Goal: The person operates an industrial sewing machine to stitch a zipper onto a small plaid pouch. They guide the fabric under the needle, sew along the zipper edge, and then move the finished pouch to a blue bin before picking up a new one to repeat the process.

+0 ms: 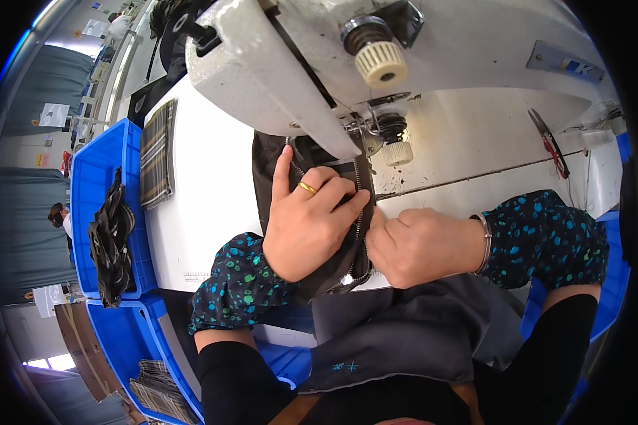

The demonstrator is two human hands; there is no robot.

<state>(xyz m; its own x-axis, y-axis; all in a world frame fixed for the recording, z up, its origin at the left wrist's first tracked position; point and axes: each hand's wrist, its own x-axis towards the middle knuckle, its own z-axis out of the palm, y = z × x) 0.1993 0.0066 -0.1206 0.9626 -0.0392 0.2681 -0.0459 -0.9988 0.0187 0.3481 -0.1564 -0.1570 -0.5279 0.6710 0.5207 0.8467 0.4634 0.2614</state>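
Dark brown fabric with metal zipper strips (310, 152) lies under the white sewing machine's head (269, 78), below the presser foot and needle area. My left hand (306, 230) rests on top of it, index finger stretched along the left zipper, other fingers bent and slightly apart, a gold ring on one. My right hand (420, 248), with a metal bracelet at the wrist, pinches the fabric's right edge beside the zipper. A silver pull or fitting (345, 279) shows at the zipper's lower end.
Black-and-red scissors (554, 152) lie at the right. Folded plaid fabric (156, 152) sits left of the machine. Blue bins (85, 205) stand left, one holding dark pieces (112, 234), the lower plaid pieces (159, 389); another bin (613, 276) is right. Other workers (60, 218) appear far left.
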